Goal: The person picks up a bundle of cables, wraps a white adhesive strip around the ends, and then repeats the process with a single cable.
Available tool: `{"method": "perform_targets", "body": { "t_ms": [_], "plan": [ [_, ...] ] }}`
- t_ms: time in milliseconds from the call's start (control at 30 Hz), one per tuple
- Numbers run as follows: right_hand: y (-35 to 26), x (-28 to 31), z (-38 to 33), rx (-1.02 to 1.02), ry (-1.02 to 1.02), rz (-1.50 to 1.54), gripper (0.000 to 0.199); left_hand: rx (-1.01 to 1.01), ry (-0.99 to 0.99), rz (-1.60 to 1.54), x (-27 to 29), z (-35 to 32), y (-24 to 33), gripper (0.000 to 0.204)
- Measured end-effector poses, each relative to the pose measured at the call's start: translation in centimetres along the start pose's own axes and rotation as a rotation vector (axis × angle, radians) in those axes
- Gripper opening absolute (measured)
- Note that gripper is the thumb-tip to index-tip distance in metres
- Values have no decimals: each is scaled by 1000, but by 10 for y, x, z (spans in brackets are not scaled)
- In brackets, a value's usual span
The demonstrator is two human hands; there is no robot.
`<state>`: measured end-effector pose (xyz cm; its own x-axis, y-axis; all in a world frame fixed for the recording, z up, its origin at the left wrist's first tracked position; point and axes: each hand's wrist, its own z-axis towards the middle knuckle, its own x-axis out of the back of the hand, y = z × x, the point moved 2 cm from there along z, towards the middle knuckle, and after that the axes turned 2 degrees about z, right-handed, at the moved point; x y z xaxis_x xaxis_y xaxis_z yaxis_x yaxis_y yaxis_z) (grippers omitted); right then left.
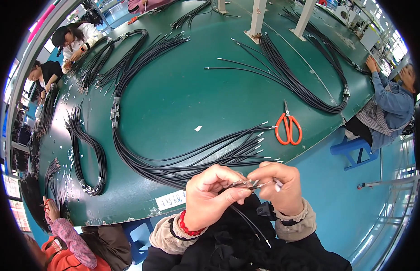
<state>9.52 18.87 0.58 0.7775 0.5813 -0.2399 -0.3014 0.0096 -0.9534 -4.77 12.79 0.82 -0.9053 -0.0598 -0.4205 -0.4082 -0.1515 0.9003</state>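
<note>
Close to my body, past the table's near edge, both hands meet over a thin black cable (250, 220). My left hand (212, 194) is closed, thumb and forefinger pinching the cable near its stripped end, and the rest hangs down toward my lap. My right hand (282, 187) is closed on the thin bare wire ends (259, 184). A small white piece (278, 183) shows among its fingers; its kind is too small to make out. Just beyond my hands lies a bundle of black cables (192, 163) with pale tips. Orange-handled scissors (288, 128) rest on the tabletop to the right.
The green table (174, 104) carries more black cable bundles (287, 74), (90, 149) and white scraps (198, 128). White posts (257, 20) rise at its far side. Co-workers sit at the left and right (391, 99). A blue stool (354, 151) stands at the right.
</note>
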Motion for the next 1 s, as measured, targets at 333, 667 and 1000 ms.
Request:
{"method": "perform_targets", "body": {
  "t_ms": [333, 667, 1000],
  "plan": [
    [-1, -1, 4, 101, -135, 57, 18, 51, -13, -58, -2, -1, -3, 13],
    [-7, 8, 11, 182, -194, -43, 20, 70, -47, -67, -4, 2, -1, 12],
    [-8, 9, 12, 270, -139, -154, 16, 46, -51, -32, -5, 3, -4, 13]
  ]
}}
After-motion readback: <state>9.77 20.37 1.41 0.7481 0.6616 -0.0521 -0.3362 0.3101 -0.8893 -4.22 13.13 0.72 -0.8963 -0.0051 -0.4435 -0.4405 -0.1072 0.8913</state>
